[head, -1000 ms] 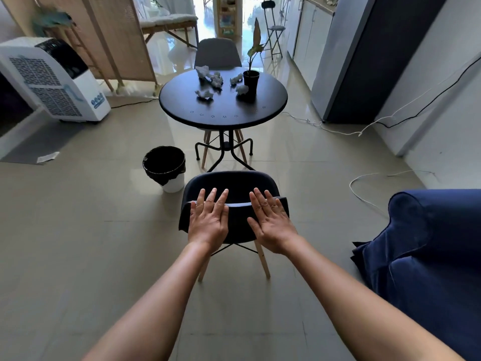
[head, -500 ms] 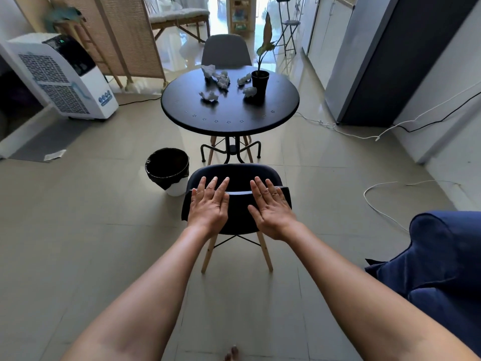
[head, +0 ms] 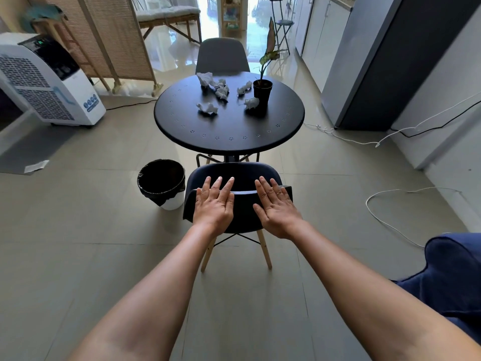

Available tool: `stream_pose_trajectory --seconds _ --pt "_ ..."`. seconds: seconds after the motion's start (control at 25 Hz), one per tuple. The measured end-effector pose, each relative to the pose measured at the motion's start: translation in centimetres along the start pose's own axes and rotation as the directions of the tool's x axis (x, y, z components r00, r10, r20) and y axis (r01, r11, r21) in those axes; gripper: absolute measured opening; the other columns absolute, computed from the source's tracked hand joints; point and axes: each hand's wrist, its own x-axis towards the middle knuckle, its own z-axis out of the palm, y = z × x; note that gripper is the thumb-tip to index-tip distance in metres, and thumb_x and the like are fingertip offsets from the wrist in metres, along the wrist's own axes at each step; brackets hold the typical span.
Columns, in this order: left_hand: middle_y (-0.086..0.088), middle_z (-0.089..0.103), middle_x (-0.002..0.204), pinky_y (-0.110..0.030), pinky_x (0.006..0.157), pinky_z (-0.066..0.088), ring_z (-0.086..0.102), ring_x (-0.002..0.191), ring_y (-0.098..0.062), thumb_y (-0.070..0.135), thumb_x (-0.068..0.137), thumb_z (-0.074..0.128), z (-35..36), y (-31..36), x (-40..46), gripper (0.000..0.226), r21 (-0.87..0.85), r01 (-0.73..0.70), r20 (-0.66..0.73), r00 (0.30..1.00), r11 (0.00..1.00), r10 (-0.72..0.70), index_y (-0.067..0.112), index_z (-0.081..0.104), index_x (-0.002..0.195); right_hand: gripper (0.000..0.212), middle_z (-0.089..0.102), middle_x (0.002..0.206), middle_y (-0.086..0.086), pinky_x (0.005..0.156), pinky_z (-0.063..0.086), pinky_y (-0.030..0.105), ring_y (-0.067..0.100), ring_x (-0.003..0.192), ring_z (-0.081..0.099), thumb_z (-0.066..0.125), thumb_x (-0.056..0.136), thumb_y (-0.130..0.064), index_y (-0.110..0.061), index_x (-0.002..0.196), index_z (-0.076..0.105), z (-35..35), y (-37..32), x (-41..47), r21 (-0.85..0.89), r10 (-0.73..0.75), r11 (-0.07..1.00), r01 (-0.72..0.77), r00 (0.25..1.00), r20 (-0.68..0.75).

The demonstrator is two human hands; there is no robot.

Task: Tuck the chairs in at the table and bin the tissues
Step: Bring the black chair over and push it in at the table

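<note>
A dark shell chair (head: pixel 243 171) with wooden legs stands right before me, its seat front at the near edge of the round black table (head: pixel 229 131). My left hand (head: pixel 214 204) and my right hand (head: pixel 276 207) lie flat against the top of its backrest, fingers spread, not curled round it. Several crumpled white tissues (head: pixel 207 108) lie on the tabletop; one tissue (head: pixel 252 102) sits beside a black plant pot (head: pixel 263 89). A grey chair (head: pixel 221 56) stands at the table's far side. A black-lined bin (head: pixel 145 175) stands on the floor left of the near chair.
A white air cooler (head: pixel 44 79) stands at the left, and behind it a wooden screen (head: pixel 112 35). A dark fridge (head: pixel 377 61) and loose white cable (head: pixel 385 220) are on the right. A blue sofa arm (head: pixel 455 269) juts in at the lower right.
The near chair has slid forward toward the table with both hands on its backrest, and I have stepped closer. The sofa has dropped further to the lower right of the view.
</note>
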Motion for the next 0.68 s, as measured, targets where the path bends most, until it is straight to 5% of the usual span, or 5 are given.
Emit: stream_pose_trajectory --seconds 0.68 --pt "0.005 0.002 0.162 -0.04 0.119 -0.014 -0.015 0.148 -0.017 0.043 0.099 0.02 -0.6 -0.3 6.5 0.049 0.012 -0.031 0.019 0.999 0.999 0.031 0.044 0.01 0.147 0.063 -0.016 0.16 -0.006 0.12 -0.012 0.036 0.014 0.147 -0.02 0.023 0.1 -0.04 -0.024 0.149 -0.013 -0.7 1.4 6.0 -0.038 0.029 0.999 -0.031 0.997 -0.066"
